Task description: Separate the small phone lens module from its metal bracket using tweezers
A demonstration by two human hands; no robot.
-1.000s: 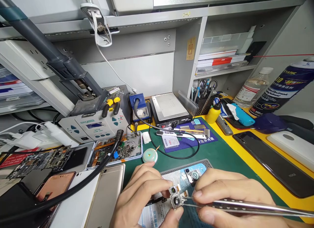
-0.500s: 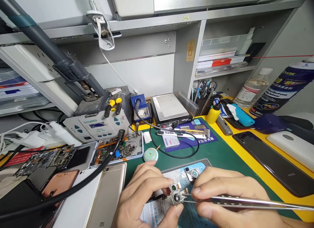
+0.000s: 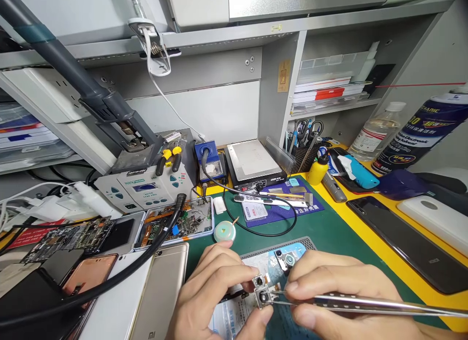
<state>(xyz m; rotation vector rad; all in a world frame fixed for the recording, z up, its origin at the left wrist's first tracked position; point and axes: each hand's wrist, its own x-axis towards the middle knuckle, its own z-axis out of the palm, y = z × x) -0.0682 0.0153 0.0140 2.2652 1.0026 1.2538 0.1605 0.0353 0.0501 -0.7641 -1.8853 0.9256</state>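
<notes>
Pinching camera module point(image 3: 262, 292), left hand point(image 3: 215, 291); right hand point(image 3: 340, 296) grips tweezers point(image 3: 365, 306).

A cluttered repair bench fills the frame, its yellow top point(image 3: 380, 255) covered at centre by a green mat point(image 3: 321, 233). A grey back panel point(image 3: 204, 86) rises behind it, with a pale lower board point(image 3: 212, 111) catching soft, even light. A grey overhead shelf point(image 3: 234, 30) runs across the top of the frame. At upper right, an open cubby point(image 3: 336, 62) holds stacked boxes and papers point(image 3: 325, 89). At upper left, a white power strip point(image 3: 47, 94) slants along the wall beside a dark angled arm point(image 3: 73, 79). The right wall point(image 3: 435, 47) is plain grey.
</notes>
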